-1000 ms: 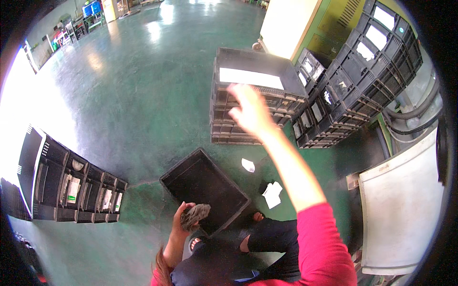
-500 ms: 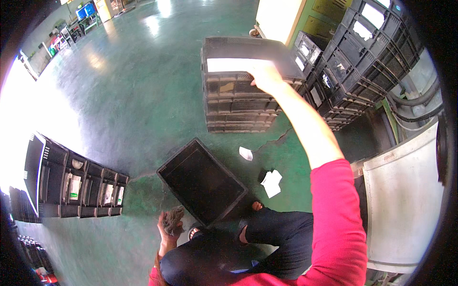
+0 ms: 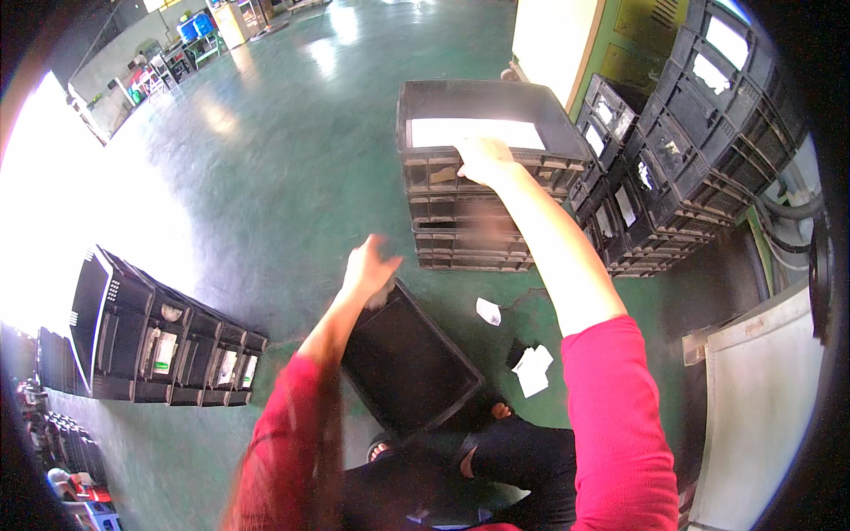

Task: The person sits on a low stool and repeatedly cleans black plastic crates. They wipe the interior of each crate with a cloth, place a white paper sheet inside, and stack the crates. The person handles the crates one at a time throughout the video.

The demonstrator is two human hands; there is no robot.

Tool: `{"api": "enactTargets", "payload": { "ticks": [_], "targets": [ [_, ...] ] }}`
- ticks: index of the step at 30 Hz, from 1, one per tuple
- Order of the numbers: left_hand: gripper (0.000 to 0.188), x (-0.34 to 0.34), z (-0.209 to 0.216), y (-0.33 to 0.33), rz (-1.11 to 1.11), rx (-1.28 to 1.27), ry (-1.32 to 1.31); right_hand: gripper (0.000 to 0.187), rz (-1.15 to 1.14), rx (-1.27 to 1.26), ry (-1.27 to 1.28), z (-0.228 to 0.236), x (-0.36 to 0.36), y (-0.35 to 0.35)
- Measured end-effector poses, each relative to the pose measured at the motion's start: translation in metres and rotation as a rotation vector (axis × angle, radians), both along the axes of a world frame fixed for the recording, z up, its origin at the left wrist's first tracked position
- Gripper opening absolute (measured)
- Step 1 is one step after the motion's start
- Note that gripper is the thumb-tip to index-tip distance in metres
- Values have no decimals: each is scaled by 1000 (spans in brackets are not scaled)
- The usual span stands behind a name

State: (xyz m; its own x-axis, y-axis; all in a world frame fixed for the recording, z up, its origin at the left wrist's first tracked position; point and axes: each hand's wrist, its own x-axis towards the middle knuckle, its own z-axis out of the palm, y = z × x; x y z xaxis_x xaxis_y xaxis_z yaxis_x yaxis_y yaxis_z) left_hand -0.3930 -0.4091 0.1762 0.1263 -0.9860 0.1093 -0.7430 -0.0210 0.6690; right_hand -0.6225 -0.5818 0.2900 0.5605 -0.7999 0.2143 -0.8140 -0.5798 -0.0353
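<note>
Right hand [image 3: 482,161] on stacked crate [image 3: 482,133] (left hand [image 3: 370,267] blurred)

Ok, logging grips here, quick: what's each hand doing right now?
Left hand: open, blurred, holding nothing, above the single black crate on the floor.
Right hand: on the front rim of the top crate of the stack; grip cannot be told.
</note>
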Motion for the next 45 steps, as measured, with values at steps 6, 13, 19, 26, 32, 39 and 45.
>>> {"api": "enactTargets", "payload": {
  "ticks": [6, 13, 19, 26, 32, 39, 45],
  "targets": [
    [80, -70, -15, -112, 253, 50, -163, 29, 105, -128, -19, 11, -4, 3],
    [65, -80, -15, -111, 238, 34, -272, 49, 185, -51, 168, 28, -20, 2],
    [65, -75, -14, -122, 200, 48, -351, 42, 91, 43, 93, 67, -31, 35],
    [73, -60, -27, -135, 176, 178, -339, 53, 288, 186, 60, 224, -67, 114],
    [88, -40, -15, -90, 13, 229, -352, 64, -163, 416, -171, 205, -191, 251],
    [52, 19, 17, 49, -210, 343, -352, 45, -624, 593, 55, -23, -278, 406],
    [37, 36, 13, 141, -203, 463, -231, 32, -936, 673, 44, -238, -294, 492]
  ]
}}
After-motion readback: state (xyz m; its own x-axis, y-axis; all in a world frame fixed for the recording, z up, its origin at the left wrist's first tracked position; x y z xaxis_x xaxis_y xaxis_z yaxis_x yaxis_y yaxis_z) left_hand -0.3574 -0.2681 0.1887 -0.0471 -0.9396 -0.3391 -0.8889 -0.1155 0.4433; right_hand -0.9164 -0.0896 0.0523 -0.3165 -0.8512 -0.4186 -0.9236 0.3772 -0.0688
